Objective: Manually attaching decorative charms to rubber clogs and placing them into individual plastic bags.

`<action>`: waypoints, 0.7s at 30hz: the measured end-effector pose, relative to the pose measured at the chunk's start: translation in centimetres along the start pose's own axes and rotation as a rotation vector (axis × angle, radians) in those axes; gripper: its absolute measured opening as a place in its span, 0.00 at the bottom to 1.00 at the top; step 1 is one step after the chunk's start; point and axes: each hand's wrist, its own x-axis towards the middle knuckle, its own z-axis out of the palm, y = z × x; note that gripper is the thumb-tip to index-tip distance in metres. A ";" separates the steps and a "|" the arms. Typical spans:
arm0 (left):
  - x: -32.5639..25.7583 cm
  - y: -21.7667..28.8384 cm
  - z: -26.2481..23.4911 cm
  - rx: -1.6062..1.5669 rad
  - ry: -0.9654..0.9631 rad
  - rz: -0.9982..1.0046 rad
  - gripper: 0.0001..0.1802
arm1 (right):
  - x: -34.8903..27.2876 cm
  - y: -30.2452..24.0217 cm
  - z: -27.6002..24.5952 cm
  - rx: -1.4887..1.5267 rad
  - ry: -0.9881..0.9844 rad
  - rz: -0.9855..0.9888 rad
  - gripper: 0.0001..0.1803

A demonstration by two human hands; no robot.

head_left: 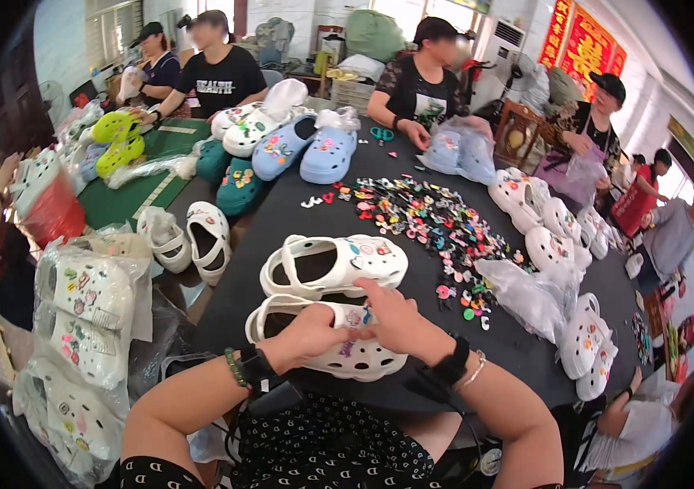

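Two white clogs lie side by side on the black table in front of me, toes to the right. On the nearer clog [375, 360], colourful charms show near my fingers. My left hand [312, 336] is closed on its upper beside the foot opening, thumb pointing right. From the right, my right hand [402, 324] grips the same upper, its thumb close to the left one. Whether a small charm is between the fingertips is hidden. The farther clog [343, 279], decorated on its toe, touches the nearer one; the right index finger reaches toward it.
A heap of small coloured charms [428, 213] spreads beyond the clogs. A clear plastic bag [526, 297] and bagged white clogs [587, 346] lie right. Blue clogs [329, 155] stand at the far side, wrapped white clogs [86, 297] at left. Several people work around the table.
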 end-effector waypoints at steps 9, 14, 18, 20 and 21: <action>0.7 -0.2 0.1 -0.048 -0.045 -0.053 0.11 | 1.2 0.6 -0.2 -0.035 -0.011 -0.046 0.48; 0.5 1.2 0.1 0.063 -0.036 -0.080 0.14 | 1.3 1.9 0.7 0.041 0.046 -0.045 0.44; 0.3 0.9 -0.1 -0.118 -0.018 -0.104 0.18 | 0.4 2.5 -0.5 0.357 0.005 -0.105 0.40; 0.0 2.7 0.1 -0.053 -0.037 -0.146 0.19 | -0.2 3.2 -0.3 0.355 0.057 -0.083 0.35; -0.3 3.5 0.1 0.008 -0.040 -0.197 0.20 | -0.5 3.5 0.0 0.359 0.094 -0.072 0.29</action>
